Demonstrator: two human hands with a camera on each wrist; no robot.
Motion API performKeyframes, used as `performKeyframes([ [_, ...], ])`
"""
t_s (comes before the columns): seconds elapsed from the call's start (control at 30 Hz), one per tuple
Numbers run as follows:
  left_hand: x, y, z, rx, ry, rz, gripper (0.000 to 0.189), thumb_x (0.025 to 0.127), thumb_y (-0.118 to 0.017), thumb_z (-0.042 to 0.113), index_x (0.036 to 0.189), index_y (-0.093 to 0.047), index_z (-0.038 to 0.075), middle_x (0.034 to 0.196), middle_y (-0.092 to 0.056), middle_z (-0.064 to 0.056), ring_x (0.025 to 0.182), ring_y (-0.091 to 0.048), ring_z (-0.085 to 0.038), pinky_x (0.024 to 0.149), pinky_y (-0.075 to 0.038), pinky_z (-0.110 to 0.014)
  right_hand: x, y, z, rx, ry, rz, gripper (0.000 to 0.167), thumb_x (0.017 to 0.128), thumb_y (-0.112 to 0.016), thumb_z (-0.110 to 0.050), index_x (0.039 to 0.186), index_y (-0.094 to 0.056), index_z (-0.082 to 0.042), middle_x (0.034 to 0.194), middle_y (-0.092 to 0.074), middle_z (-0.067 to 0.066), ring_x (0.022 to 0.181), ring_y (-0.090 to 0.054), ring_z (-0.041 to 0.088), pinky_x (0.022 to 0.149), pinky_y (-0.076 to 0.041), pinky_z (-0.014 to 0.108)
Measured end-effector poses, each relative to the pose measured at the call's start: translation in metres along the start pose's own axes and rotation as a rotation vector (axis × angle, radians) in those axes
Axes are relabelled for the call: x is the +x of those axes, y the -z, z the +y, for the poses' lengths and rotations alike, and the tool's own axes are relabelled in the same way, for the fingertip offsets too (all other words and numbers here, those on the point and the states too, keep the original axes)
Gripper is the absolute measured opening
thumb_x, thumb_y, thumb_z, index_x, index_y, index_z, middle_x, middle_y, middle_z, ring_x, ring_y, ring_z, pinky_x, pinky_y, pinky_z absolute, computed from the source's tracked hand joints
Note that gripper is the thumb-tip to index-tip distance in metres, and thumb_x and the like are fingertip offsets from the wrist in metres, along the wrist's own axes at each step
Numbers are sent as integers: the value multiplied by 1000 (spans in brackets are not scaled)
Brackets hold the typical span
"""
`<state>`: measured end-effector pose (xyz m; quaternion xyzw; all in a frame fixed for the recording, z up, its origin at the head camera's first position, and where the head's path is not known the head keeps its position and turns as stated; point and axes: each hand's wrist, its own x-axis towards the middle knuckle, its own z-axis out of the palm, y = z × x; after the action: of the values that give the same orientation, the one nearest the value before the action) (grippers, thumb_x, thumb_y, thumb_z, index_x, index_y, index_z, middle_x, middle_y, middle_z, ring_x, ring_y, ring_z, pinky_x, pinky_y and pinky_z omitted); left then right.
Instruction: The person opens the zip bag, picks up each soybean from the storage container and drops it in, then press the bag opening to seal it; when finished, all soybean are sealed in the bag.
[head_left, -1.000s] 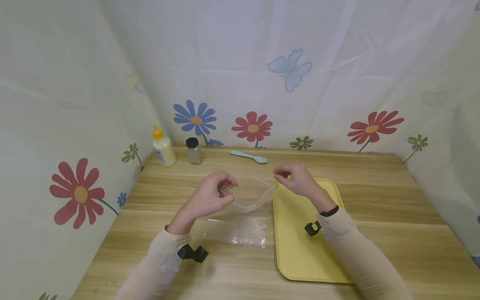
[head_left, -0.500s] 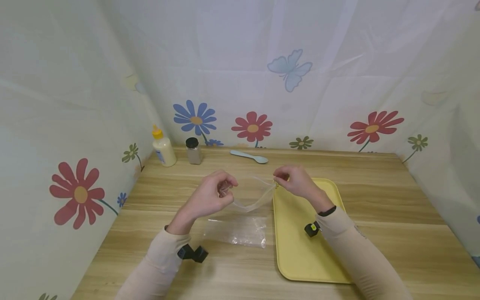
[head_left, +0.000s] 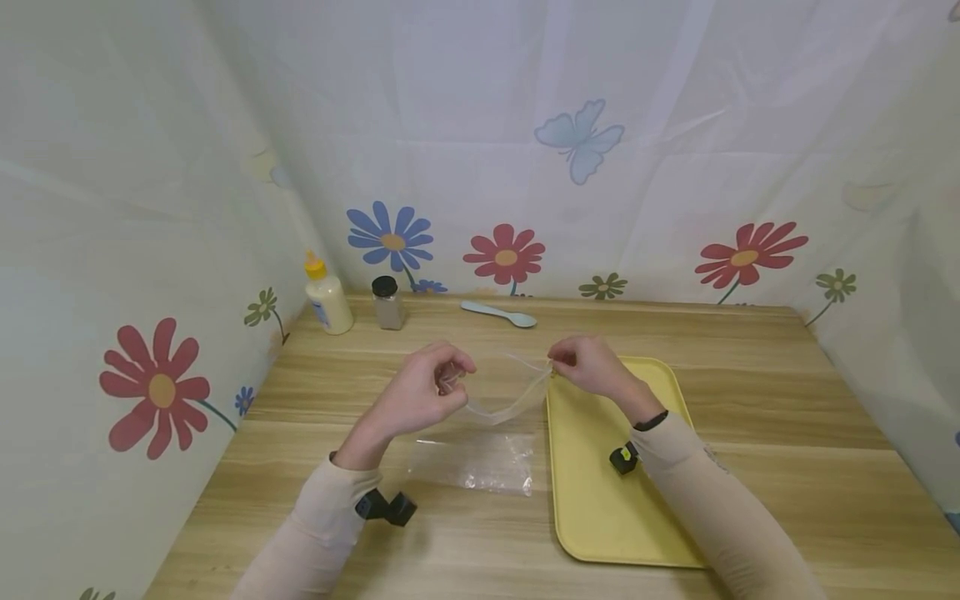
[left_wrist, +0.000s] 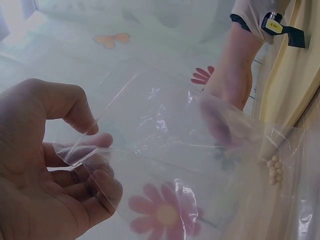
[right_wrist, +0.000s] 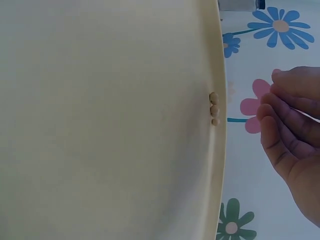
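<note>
A clear plastic bag [head_left: 474,467] is stretched between my hands, its mouth spread into a loop and its lower part spreading close over the table. My left hand [head_left: 420,390] holds the left side of the mouth; in the left wrist view the film runs between curled fingers and thumb. At the other corner, my right hand [head_left: 596,367] pinches the bag's rim, above the left edge of a yellow tray [head_left: 600,508]. Several small beige balls [right_wrist: 214,109] line the tray's rim in the right wrist view. Through the film, the left wrist view also shows beige balls [left_wrist: 275,170].
Along the back of the table stand a bottle with a yellow cap [head_left: 328,302] and a small jar with a black lid [head_left: 388,305]. A pale blue spoon [head_left: 498,313] lies beside them. Flower-printed curtain [head_left: 622,250] encloses the table at back and sides.
My right hand has shifted very slightly to the right and down. The left hand and the objects on the table stay where they were.
</note>
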<state>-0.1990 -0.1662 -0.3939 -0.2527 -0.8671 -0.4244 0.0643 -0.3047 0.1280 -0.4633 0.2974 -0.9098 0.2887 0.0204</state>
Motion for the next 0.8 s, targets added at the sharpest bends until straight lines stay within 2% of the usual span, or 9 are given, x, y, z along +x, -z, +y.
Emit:
performKeyframes([
  [0.23, 0, 0, 1, -2, 4, -3, 27, 72, -62, 3, 99, -65, 9, 84, -55, -1, 72, -52, -16, 61, -48, -25, 1, -3, 3, -23, -17, -24, 17, 88, -65, -8, 101, -72, 0, 91, -72, 10, 81, -67, 19, 74, -56, 35],
  [0.8, 0, 0, 1, 2, 5, -3, 27, 72, -61, 3, 98, -65, 9, 85, -55, -1, 73, -52, -15, 62, -47, -25, 5, -9, 11, -127, 11, -85, 13, 85, -69, -9, 95, -74, -2, 85, -73, 7, 75, -65, 14, 70, -55, 31],
])
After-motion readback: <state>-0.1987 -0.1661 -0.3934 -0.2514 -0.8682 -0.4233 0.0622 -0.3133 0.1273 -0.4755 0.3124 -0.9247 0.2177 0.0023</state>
